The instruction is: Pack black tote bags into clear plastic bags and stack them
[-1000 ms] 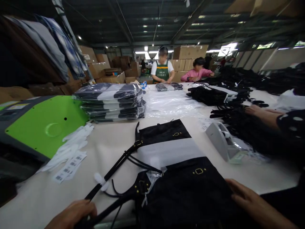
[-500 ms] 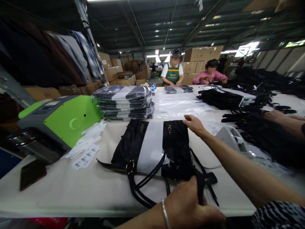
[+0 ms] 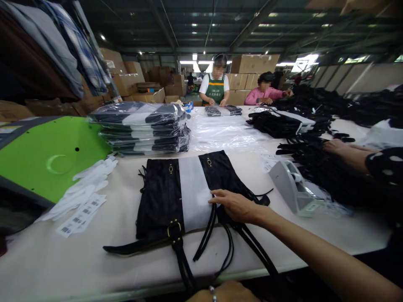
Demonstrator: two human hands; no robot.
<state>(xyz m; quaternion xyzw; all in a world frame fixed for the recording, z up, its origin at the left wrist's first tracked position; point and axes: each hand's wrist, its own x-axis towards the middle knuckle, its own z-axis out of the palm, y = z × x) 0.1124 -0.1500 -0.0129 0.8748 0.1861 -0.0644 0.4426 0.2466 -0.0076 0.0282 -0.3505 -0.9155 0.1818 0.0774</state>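
A black handbag [image 3: 159, 197] lies flat on the table, with gold buckles and a white paper band [image 3: 193, 188] round its middle. My right hand [image 3: 234, 205] rests on the bag, fingers stretched out at the band's right edge and touching a thin black strap [image 3: 208, 233]. At the bottom edge, my left hand [image 3: 231, 291] with a bracelet at the wrist is mostly cut off; its fingers are hidden. Black handles [image 3: 258, 251] hang from the bag over the front table edge near it.
Plastic-wrapped bags [image 3: 143, 130] are stacked behind, beside clear plastic sheets [image 3: 226, 132]. White gloves [image 3: 85, 184], barcode labels [image 3: 80, 218] and a green machine [image 3: 53, 155] are at left. A grey-white device [image 3: 291, 188] stands right, near a co-worker's arm [image 3: 352, 155] and black bags. Two people are across the table.
My right hand has moved from the bag's far right corner to its middle. My left hand has dropped toward the bottom edge. The bag lies straighter, and the view has shifted right.
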